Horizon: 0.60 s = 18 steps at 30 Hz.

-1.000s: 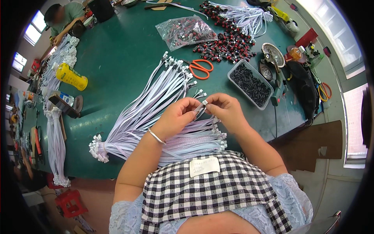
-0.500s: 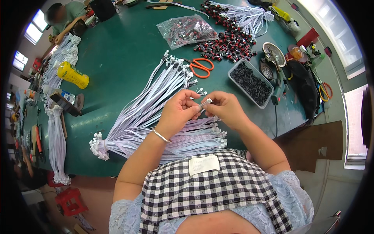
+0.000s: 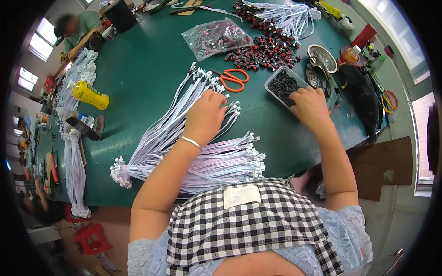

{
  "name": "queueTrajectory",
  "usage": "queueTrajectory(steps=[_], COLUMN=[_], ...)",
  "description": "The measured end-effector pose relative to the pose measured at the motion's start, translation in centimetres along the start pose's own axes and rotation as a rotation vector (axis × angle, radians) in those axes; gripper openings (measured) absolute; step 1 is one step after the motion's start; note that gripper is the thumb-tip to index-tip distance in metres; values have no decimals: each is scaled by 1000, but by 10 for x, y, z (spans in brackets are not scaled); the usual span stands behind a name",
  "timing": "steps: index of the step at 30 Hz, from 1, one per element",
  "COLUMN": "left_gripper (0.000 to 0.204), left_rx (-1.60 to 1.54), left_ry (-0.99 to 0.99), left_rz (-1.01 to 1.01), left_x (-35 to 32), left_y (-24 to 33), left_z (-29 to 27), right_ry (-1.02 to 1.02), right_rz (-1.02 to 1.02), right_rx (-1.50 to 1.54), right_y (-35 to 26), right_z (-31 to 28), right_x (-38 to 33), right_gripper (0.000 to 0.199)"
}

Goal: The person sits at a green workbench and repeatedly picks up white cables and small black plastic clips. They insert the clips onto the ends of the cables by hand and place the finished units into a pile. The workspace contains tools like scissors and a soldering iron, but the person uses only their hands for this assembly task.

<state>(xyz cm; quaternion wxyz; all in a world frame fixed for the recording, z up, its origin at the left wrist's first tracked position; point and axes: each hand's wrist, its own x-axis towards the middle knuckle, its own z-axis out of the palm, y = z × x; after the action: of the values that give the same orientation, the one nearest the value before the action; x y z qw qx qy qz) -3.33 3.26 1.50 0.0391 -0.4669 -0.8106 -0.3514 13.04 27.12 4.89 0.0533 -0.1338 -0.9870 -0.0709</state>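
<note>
A fanned bundle of white flat cables with small white connectors lies across the table in front of me. My left hand rests over the far connector ends of this bundle, its fingers curled closed; what they pinch is hidden. To the right, my right hand dips its bent fingers into a clear plastic tub of short black tube-like pieces. The fingertips touch the black pieces, and whether one is between them does not show. Orange-handled scissors lie just beyond my left hand.
Red-and-black small parts are heaped at the back, beside a clear bag of similar parts. A metal dish and dark tools stand right of the tub. A yellow bottle and another cable bundle are left. A person sits far left.
My hands have parted from the cable end they held together. The left moved slightly up and left onto the bundle; the right went right into the tub.
</note>
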Motion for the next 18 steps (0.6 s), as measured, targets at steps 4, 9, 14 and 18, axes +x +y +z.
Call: queueTrajectory(steps=[4,9,14,18], left_gripper=[15,13,16,18], left_rx=[144,141,-266,-810], left_ry=[-357,-418,-257,-382], left_rz=[-105,-98,-152,-542], left_x=[-10,-11,-6,-13], left_y=[20,15,19,28], left_z=[-10,-4,-5,-7], right_ry=[-61,-91,-25,2], right_rz=[12,9,33,55], right_rx=[46,63,114,169], right_y=[6,11,17,17], right_z=[11,13,15,16], right_x=[4,13,11,13], right_gripper=[12,10,9,9])
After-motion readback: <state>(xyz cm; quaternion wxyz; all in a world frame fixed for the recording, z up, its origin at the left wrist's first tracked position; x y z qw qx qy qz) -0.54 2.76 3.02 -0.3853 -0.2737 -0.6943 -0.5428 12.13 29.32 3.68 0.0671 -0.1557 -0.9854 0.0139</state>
